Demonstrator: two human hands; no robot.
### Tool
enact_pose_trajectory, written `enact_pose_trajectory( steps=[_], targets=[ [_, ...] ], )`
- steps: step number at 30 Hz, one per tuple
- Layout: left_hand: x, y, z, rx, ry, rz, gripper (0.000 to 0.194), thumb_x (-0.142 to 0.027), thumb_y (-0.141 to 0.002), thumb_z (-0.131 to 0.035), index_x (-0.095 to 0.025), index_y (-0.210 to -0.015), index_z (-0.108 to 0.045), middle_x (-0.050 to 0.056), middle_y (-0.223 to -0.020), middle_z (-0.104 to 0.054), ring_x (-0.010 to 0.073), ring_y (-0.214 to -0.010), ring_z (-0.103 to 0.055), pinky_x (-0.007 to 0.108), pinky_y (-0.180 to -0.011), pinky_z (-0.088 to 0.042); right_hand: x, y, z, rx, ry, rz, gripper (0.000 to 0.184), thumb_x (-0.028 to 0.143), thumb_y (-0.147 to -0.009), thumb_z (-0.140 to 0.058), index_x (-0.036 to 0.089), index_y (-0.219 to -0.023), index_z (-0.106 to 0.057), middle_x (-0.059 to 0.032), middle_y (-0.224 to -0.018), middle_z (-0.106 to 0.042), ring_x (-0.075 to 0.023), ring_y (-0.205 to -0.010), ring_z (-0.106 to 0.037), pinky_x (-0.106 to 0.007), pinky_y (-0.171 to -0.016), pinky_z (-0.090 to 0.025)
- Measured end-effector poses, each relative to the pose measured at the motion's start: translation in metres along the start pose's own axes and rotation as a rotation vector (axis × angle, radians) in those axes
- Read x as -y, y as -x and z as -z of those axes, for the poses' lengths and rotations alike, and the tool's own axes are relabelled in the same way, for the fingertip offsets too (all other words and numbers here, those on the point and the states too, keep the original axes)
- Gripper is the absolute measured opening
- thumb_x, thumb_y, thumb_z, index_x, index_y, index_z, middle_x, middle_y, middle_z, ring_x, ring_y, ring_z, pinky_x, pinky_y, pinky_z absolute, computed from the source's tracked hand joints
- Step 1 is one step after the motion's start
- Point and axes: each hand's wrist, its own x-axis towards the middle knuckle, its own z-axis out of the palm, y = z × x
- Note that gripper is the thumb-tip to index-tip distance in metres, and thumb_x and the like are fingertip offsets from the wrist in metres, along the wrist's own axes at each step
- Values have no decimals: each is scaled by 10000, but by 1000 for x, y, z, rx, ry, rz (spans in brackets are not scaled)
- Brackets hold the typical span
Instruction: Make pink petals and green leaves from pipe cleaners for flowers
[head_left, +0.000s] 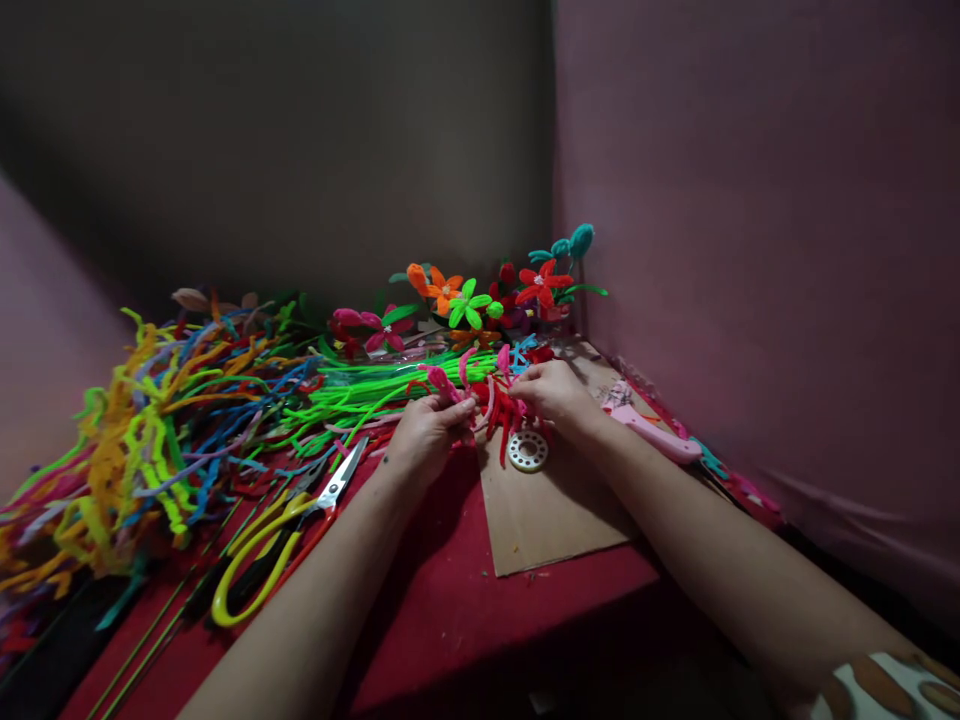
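Pinched in the fingers of my left hand (431, 430) is a pink pipe cleaner piece (442, 383) with a looped, petal-like end. My right hand (553, 395) is closed, its fingertips at more pink pipe cleaner (504, 360); whether this is the same piece I cannot tell. Below and between the hands lie red pipe cleaner pieces (504, 425). A white disc with holes (528, 451) rests on the brown board (555, 520), just under my right hand. Light-blue pieces (523, 352) lie behind the fingers.
Yellow-handled scissors (255, 560) lie beside my left forearm. A large heap of coloured pipe cleaners (165, 420) covers the left side, with a green bundle (375, 390) behind. Finished pipe cleaner flowers (469, 303) stand at the back. A pink-handled tool (656, 435) lies right, near the wall.
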Motion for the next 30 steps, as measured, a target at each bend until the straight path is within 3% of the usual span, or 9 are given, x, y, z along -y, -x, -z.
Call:
enact_pose_trajectory(
  steps=[2,5,11,15,19,21,23,26,30],
  targets=[
    [0,2,-4,15,6,7,229,-241,-562,-758,-98,-676,-621,8,-583,-585,78,-472,-499,220,-474,-383,3,7,-4,108,-355,-24,149,253,-591,-629,140,-566,-536,67,-382,-394,-49,-341,-328,-196,-374,-241],
    [-1,6,-9,29,5,15,225,-222,-559,-762,-96,-664,-607,-4,-567,-569,69,-464,-493,213,-476,-388,4,13,-14,199,-608,-13,183,235,-535,-674,139,-593,-530,75,-402,-430,-37,-337,-322,-186,-362,-223],
    [-11,12,-9,109,89,190,165,-134,-578,-724,-105,-650,-577,-12,-542,-529,59,-427,-452,192,-396,-344,4,13,-21,291,-707,-30,196,205,-513,-696,146,-599,-530,93,-396,-396,-24,-335,-262,-186,-354,-132],
    [-19,18,-10,231,156,258,146,-143,-604,-702,-100,-661,-575,-1,-560,-533,40,-413,-409,170,-371,-302,12,16,-10,299,-650,20,191,228,-524,-702,132,-619,-568,78,-423,-431,-30,-362,-299,-190,-375,-182],
    [-27,27,-9,137,33,98,178,-196,-605,-721,-112,-630,-566,-23,-511,-503,41,-397,-403,175,-378,-310,15,13,13,107,-384,165,232,288,-685,-587,141,-856,-640,43,-503,-499,-63,-416,-387,-212,-442,-293],
    [-27,27,-3,41,-5,44,193,-212,-596,-727,-119,-616,-559,-32,-479,-486,51,-396,-417,181,-379,-321,13,9,23,-78,4,241,178,249,-718,-550,130,-801,-655,-14,-590,-574,-96,-511,-479,-238,-519,-346],
    [-25,24,4,-29,-12,37,200,-213,-584,-727,-121,-608,-551,-36,-470,-483,50,-383,-404,183,-367,-315,10,7,28,-134,425,245,170,225,-729,-538,123,-759,-670,-79,-684,-632,-150,-628,-551,-270,-597,-370],
    [-18,16,13,-88,10,62,211,-205,-563,-732,-127,-640,-553,-35,-521,-520,48,-399,-426,181,-380,-340,6,4,24,-81,760,210,224,258,-763,-520,143,-874,-677,-125,-829,-670,-213,-775,-592,-294,-661,-377],
    [-14,11,17,-109,0,65,224,-220,-568,-736,-129,-644,-546,-32,-560,-539,54,-442,-474,177,-413,-370,3,-2,11,70,795,231,256,341,-811,-481,193,-902,-669,-98,-877,-674,-200,-817,-600,-265,-659,-381]
  ],
)
